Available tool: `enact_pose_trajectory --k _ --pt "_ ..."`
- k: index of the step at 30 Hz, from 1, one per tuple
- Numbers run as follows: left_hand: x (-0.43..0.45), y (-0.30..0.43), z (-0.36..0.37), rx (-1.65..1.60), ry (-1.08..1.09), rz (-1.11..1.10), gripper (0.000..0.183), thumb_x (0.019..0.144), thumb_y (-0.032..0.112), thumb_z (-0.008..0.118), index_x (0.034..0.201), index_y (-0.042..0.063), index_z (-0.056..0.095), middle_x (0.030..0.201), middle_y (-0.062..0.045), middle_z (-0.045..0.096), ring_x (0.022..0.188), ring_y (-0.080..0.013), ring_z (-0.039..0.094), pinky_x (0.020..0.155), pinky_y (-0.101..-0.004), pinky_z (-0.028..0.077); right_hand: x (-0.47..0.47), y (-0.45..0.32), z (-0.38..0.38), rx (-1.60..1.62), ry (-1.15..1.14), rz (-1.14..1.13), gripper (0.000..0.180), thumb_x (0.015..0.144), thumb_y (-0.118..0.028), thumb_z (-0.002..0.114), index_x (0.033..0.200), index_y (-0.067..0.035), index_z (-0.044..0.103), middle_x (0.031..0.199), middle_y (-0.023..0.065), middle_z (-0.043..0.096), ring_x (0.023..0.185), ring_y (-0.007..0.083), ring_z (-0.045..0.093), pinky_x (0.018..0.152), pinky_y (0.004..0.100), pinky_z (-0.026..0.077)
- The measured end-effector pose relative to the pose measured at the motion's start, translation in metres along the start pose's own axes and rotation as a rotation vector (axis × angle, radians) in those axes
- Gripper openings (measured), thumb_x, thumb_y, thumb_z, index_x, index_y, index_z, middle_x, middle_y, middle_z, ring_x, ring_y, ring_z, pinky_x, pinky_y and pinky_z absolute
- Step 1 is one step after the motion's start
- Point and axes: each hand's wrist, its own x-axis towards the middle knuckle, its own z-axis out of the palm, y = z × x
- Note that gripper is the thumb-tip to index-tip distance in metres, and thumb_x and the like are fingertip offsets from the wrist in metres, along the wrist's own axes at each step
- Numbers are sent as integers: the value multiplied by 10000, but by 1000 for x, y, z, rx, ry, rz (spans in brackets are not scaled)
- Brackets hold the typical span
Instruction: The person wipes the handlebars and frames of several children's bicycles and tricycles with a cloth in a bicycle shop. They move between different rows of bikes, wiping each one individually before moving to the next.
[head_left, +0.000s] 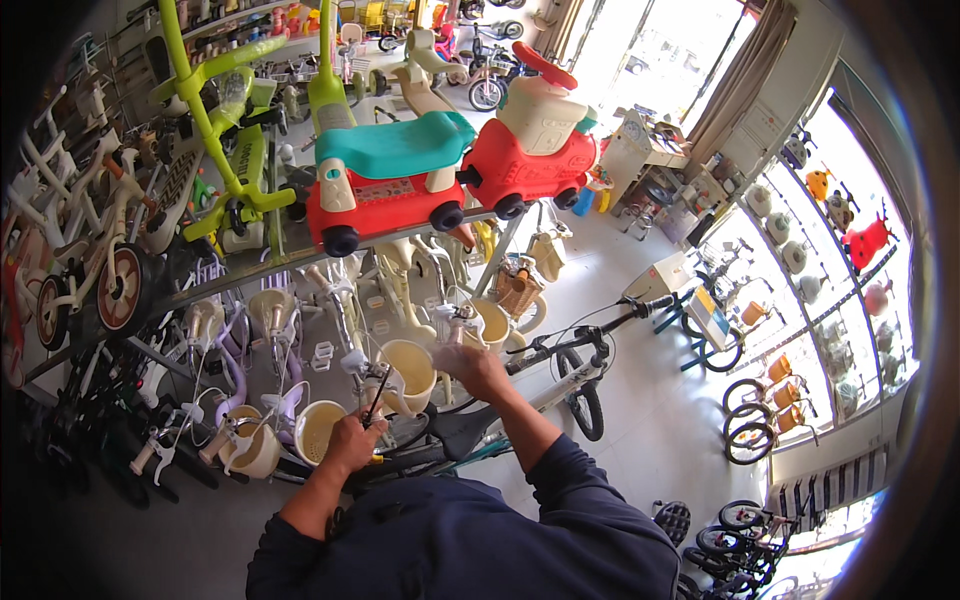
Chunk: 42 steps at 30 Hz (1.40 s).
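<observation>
My left hand (352, 441) is closed around a thin dark rod-like tool (379, 394), which points up beside the handlebar of a cream children's bicycle; its exact kind cannot be made out. My right hand (474, 370) is closed at a pale, blurred handlebar end (448, 354) on the other side; the fingers hide most of what it grips. Between my hands hangs a cream plastic bicycle basket (409, 375). Just below it, close to my body, lies the black saddle (459, 431) of a larger bicycle with a white frame (555, 394).
A metal rack (292, 259) holds a red and teal ride-on toy train (397, 150) and green scooters (199, 97) above the bicycles. More children's bicycles with baskets (319, 431) crowd the left. Helmets (795, 255) hang on the right wall; a white box (660, 277) stands before it.
</observation>
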Motion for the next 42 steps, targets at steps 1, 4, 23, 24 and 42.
enact_pose_trajectory --k 1,4,23,24,42 --pt "0 1 0 -7 7 3 371 895 255 702 1219 78 669 958 -183 729 913 -314 709 811 -381 526 -5 -5 9 139 -35 -98 373 890 -431 695 1007 -78 725 935 140 728 886 261 700 792 373 530" --pt "0 4 -1 12 -26 -76 351 889 262 708 1182 70 679 926 -191 722 876 -336 704 779 -400 524 -20 -28 49 229 -198 -175 282 955 -326 648 1106 -95 699 964 89 730 871 129 677 787 309 523" --pt "1 -16 18 -129 70 -39 500 903 314 676 1343 95 586 935 -225 704 880 -387 691 753 -425 521 -27 -69 84 -86 -49 -386 180 927 -253 597 964 -86 653 855 115 675 806 336 658 725 447 502" --pt "1 -16 18 -146 70 -24 500 907 318 671 1342 85 585 933 -229 703 876 -383 693 745 -423 521 -25 -72 87 -112 -70 -389 172 923 -249 603 948 -85 646 838 121 674 815 346 657 732 458 501" --pt "0 -16 8 -14 -14 -109 535 880 299 698 1322 19 589 940 -232 711 862 -352 701 762 -416 522 -16 -60 106 -181 -170 -582 152 900 -230 621 901 -79 602 845 146 645 779 390 636 686 493 504"
